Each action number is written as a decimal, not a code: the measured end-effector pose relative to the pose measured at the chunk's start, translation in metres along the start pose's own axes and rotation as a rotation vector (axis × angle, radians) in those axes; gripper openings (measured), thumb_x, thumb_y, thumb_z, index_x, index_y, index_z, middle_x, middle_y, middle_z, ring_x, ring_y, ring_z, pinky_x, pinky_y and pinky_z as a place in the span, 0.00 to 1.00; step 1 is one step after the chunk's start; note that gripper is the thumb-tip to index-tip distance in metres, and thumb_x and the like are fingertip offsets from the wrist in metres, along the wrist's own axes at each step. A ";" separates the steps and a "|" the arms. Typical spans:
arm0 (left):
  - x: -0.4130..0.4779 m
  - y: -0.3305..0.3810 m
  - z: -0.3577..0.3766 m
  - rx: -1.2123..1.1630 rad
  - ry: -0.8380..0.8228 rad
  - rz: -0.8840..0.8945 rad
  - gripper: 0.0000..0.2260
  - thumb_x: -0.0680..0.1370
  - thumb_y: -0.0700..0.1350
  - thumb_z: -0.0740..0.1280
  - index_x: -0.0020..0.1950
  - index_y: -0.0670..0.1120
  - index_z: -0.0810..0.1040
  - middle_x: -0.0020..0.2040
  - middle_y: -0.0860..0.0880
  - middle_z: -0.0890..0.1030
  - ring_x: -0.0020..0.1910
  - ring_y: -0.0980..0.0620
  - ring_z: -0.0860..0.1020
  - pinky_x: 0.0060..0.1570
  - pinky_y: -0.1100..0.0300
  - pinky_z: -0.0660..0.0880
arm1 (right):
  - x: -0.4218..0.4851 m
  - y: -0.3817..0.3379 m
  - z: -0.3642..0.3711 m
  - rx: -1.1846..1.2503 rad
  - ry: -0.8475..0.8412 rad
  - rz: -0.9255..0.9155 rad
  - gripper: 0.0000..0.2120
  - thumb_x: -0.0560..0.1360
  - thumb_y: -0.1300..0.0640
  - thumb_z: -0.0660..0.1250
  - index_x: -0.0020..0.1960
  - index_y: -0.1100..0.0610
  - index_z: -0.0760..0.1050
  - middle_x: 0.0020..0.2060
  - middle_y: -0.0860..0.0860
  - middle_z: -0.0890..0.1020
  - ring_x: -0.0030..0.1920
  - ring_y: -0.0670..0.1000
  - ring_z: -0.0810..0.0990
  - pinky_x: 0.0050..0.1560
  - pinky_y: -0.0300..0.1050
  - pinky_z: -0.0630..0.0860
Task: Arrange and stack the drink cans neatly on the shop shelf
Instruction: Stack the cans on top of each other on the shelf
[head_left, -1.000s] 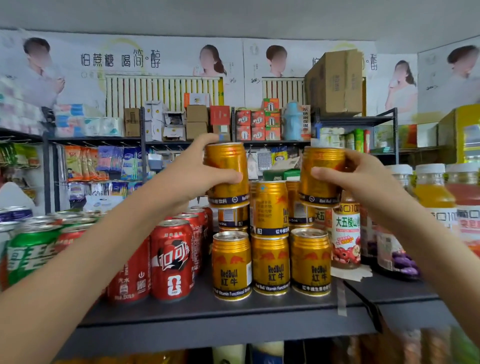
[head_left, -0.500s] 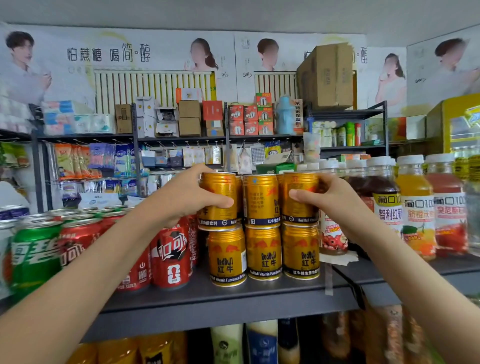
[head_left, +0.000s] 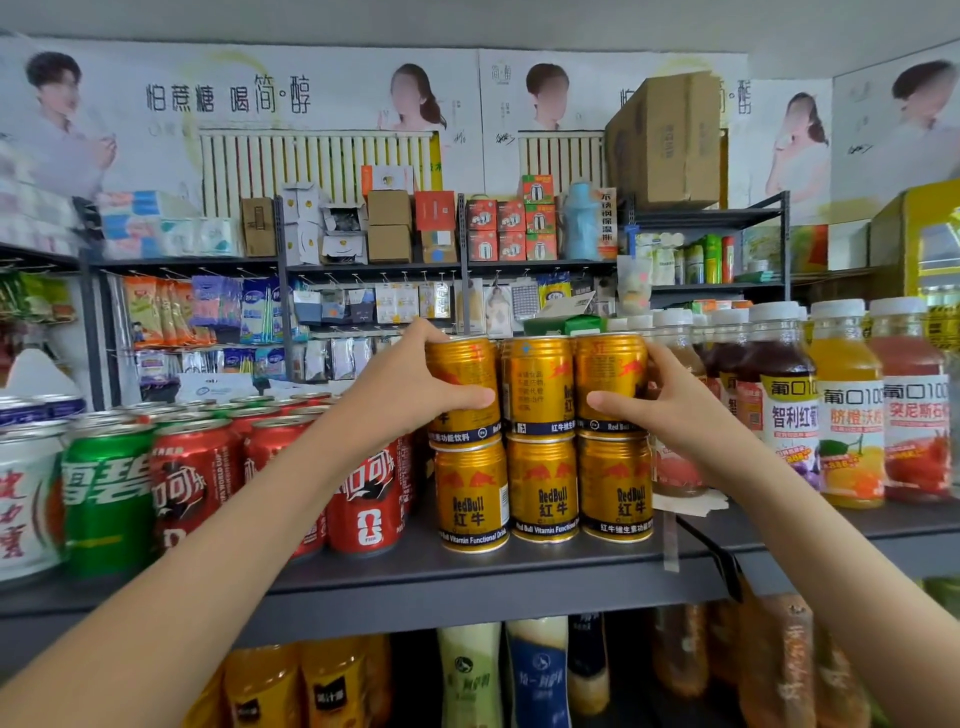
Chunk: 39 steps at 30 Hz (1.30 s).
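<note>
Gold Red Bull cans stand two high on the dark shelf (head_left: 519, 577). Three bottom cans (head_left: 543, 488) form the front row. My left hand (head_left: 410, 384) is wrapped around the upper left gold can (head_left: 462, 364), which rests on the bottom left can. My right hand (head_left: 670, 405) grips the upper right gold can (head_left: 608, 379), which sits on the bottom right can. The upper middle can (head_left: 535, 384) stands between them, untouched.
Red cola cans (head_left: 363, 499) and a green can (head_left: 106, 493) crowd the shelf to the left. Juice bottles (head_left: 847, 410) with white caps stand to the right. Bottles fill the shelf below. Racks of boxes and packets line the back wall.
Both hands came down with a gold can each, from above the stack onto the bottom row, either side of the upper middle can. The camera view shifted slightly.
</note>
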<state>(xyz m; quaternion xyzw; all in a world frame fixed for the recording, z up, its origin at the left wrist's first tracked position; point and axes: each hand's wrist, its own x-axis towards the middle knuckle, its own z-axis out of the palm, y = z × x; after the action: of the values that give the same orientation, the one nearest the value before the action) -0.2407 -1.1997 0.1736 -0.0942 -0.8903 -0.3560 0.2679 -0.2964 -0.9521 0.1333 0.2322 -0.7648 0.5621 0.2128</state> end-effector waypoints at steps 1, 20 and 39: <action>0.000 0.000 0.000 0.005 0.002 -0.001 0.30 0.67 0.55 0.76 0.63 0.52 0.65 0.53 0.52 0.77 0.49 0.54 0.77 0.46 0.58 0.74 | -0.001 0.001 0.001 -0.004 0.005 0.007 0.37 0.67 0.50 0.75 0.71 0.48 0.62 0.57 0.46 0.77 0.56 0.49 0.78 0.54 0.49 0.76; -0.035 0.010 0.039 0.495 0.289 0.138 0.38 0.77 0.56 0.64 0.77 0.44 0.46 0.72 0.41 0.61 0.68 0.44 0.66 0.62 0.54 0.68 | -0.029 0.010 0.023 -0.151 0.140 -0.118 0.39 0.71 0.54 0.73 0.74 0.52 0.54 0.59 0.44 0.71 0.58 0.43 0.71 0.56 0.40 0.70; -0.163 -0.036 0.106 0.440 0.440 0.297 0.15 0.77 0.45 0.64 0.62 0.41 0.76 0.60 0.42 0.77 0.60 0.44 0.75 0.63 0.48 0.70 | -0.155 0.014 0.085 -0.380 0.221 -0.353 0.15 0.76 0.60 0.66 0.62 0.57 0.73 0.53 0.45 0.73 0.55 0.42 0.71 0.56 0.27 0.65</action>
<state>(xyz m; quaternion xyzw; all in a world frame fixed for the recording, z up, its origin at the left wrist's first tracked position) -0.1608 -1.1498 -0.0004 -0.0839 -0.8431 -0.1245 0.5163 -0.1856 -1.0124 0.0078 0.2547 -0.7764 0.3847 0.4293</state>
